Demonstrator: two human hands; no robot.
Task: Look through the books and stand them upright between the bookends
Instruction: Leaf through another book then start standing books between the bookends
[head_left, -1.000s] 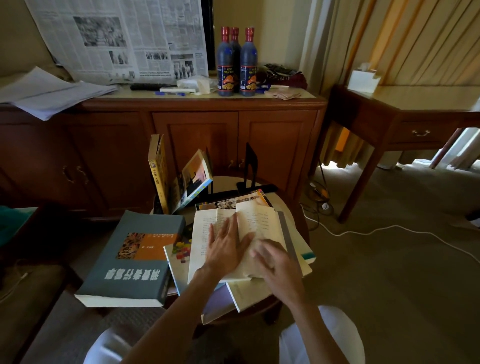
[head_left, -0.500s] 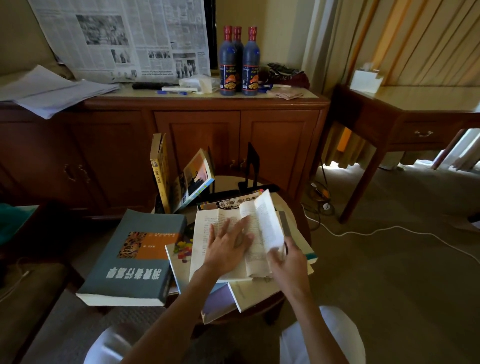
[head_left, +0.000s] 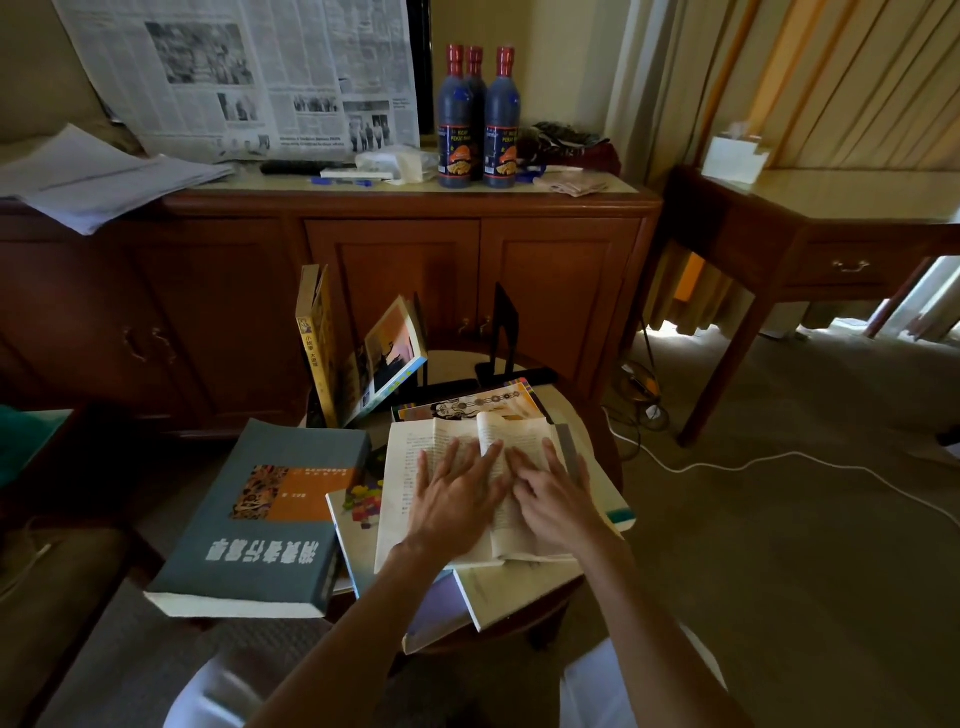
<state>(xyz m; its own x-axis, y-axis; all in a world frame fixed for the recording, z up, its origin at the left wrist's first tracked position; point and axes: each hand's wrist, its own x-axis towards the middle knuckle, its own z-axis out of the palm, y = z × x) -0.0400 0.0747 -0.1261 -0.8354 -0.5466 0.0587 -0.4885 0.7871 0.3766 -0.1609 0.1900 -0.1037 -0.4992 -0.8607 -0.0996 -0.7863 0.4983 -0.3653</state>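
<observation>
An open book (head_left: 410, 467) with printed pages lies on a pile of books on a small round table (head_left: 587, 415). My left hand (head_left: 460, 496) lies flat with spread fingers on its left page. My right hand (head_left: 558, 499) rests on the right page with fingers spread. A thick grey-blue book (head_left: 260, 519) lies flat at the left, hanging over the table edge. Behind, a yellow book (head_left: 314, 343) stands upright and an orange-covered book (head_left: 395, 353) leans against it. A black bookend (head_left: 501, 332) stands at the table's back right.
A wooden cabinet (head_left: 415, 249) stands close behind the table, with three dark bottles (head_left: 478, 119), a newspaper (head_left: 249, 73) and loose papers on top. A wooden side table (head_left: 810, 234) stands at the right. A white cable (head_left: 753, 462) runs across the carpet.
My right hand had lifted a page half a second ago. The page is now turned down and both hands lie flat on the open book.
</observation>
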